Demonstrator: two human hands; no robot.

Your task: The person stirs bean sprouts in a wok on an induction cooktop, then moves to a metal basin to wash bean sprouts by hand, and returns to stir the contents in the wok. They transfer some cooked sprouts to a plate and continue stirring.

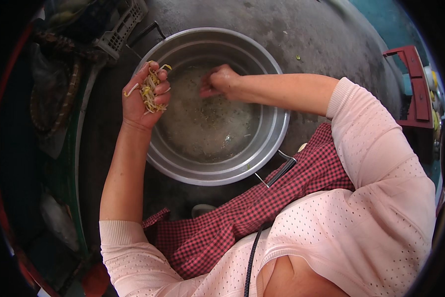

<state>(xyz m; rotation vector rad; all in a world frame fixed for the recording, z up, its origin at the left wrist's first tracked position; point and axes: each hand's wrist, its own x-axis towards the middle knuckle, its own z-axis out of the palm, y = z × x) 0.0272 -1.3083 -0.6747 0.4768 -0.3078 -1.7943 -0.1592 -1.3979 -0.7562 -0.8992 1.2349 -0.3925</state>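
Observation:
My left hand is at the left rim of a large round aluminium basin, palm up. Its fingers are curled around a clump of bean sprouts, pale stems with yellow heads. Cloudy water fills the bottom of the basin, with small dark bits and a few pale strands in it. My right hand reaches in from the right, over or at the water's surface. Its fingers are blurred, and I cannot tell whether anything is between them.
The basin has wire handles, one with a black grip near my checked red-and-black garment. A plastic crate and a woven basket are at the left. On the right, a red plastic object borders the grey concrete floor.

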